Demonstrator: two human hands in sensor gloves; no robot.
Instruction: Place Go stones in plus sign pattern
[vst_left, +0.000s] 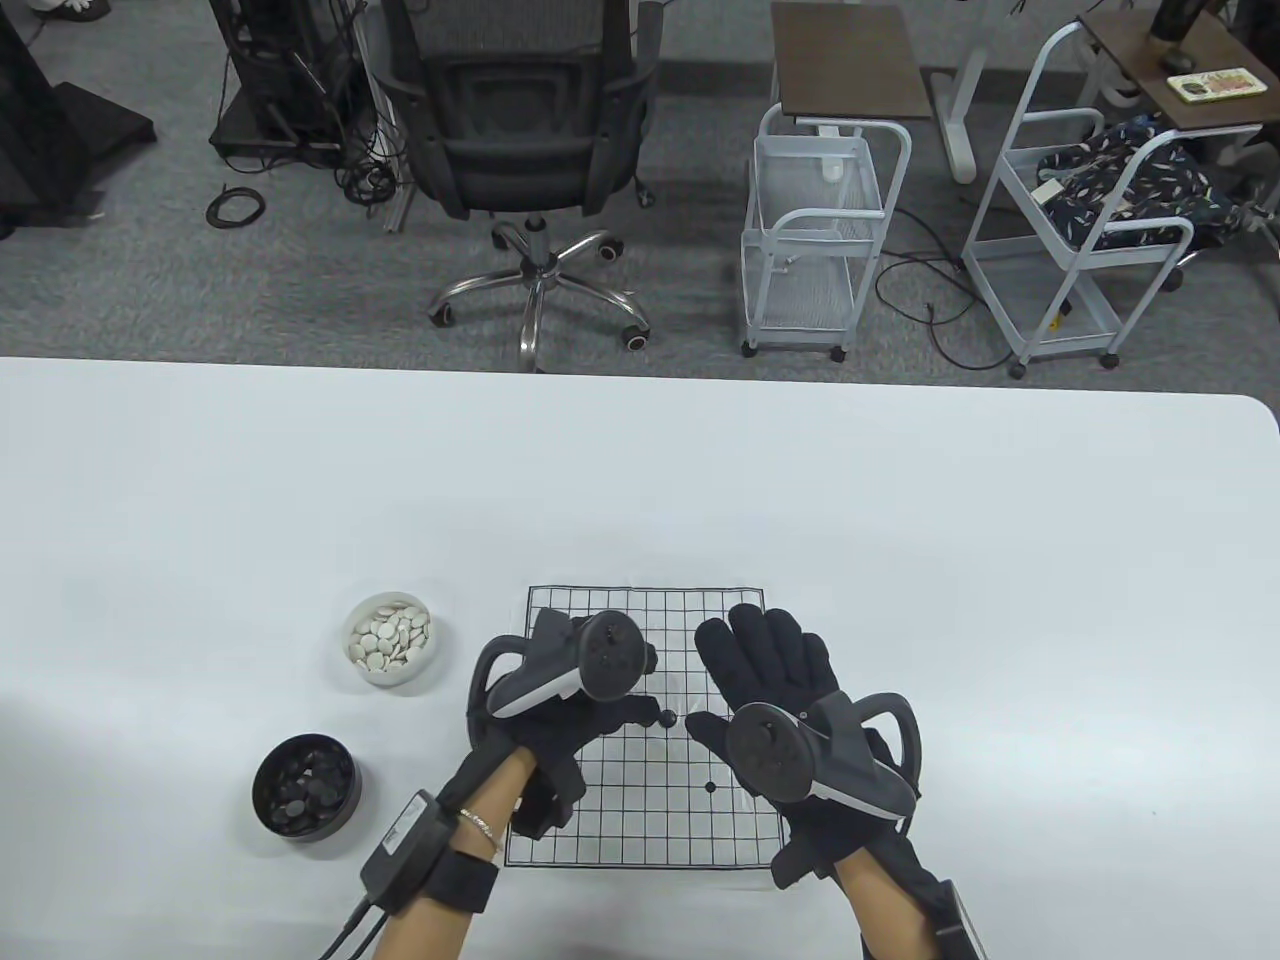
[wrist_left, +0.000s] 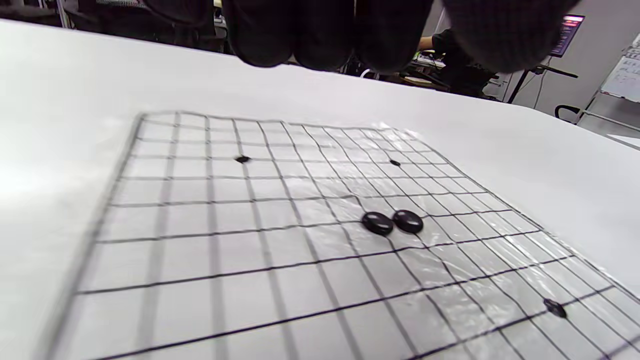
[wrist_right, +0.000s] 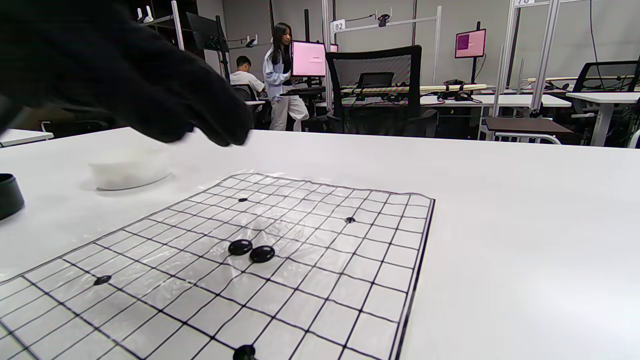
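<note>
A paper Go board lies flat on the white table. Two black stones lie side by side near its middle, seen in the left wrist view and in the right wrist view. The table view shows only one of them, between the hands. My left hand hovers over the board's left half; its fingertips hang above the grid with nothing between them. My right hand is spread flat over the board's right half and holds nothing; its glove shows at the top left.
A white bowl of white stones stands left of the board. A black bowl of black stones stands nearer the front left. Small printed dots mark the grid. An office chair and carts stand beyond the table's far edge.
</note>
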